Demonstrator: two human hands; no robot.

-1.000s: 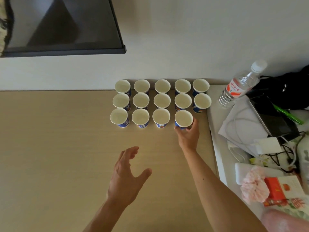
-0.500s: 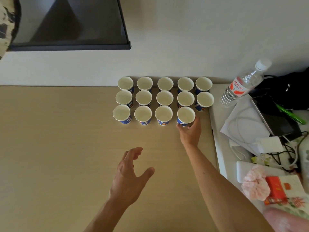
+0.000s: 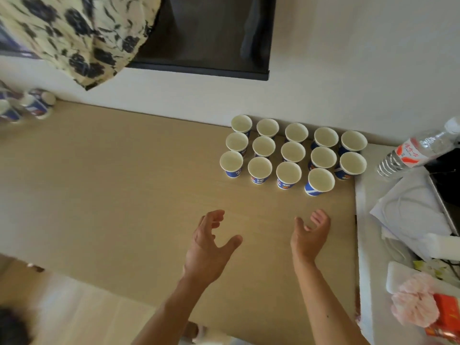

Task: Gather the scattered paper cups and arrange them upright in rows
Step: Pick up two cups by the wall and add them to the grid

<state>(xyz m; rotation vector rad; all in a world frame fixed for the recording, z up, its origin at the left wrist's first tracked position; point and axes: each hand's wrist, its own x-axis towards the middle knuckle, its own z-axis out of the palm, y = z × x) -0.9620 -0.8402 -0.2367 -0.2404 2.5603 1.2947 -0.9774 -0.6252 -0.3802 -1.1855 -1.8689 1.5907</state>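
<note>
Several blue-and-white paper cups (image 3: 292, 151) stand upright in three rows on the tan table (image 3: 124, 190), close to the back wall. The front row's rightmost cup (image 3: 319, 181) stands alone, a little nearer than its row mates. My right hand (image 3: 310, 235) hovers a short way in front of that cup, fingers apart and empty. My left hand (image 3: 209, 242) hangs over the table's middle, also open and empty. More blue cups (image 3: 37, 103) lie blurred at the far left edge, near the wall.
A water bottle (image 3: 413, 151) lies at the right on a white surface, beside papers (image 3: 410, 207), a dark device and a pink scrunchie (image 3: 414, 303). A dark screen (image 3: 209, 33) hangs on the wall with floral cloth (image 3: 74, 33) over its left part.
My right hand let go of the front row's rightmost cup and drew back toward me. The view swung left, bringing the floral cloth and the far-left cups into sight.
</note>
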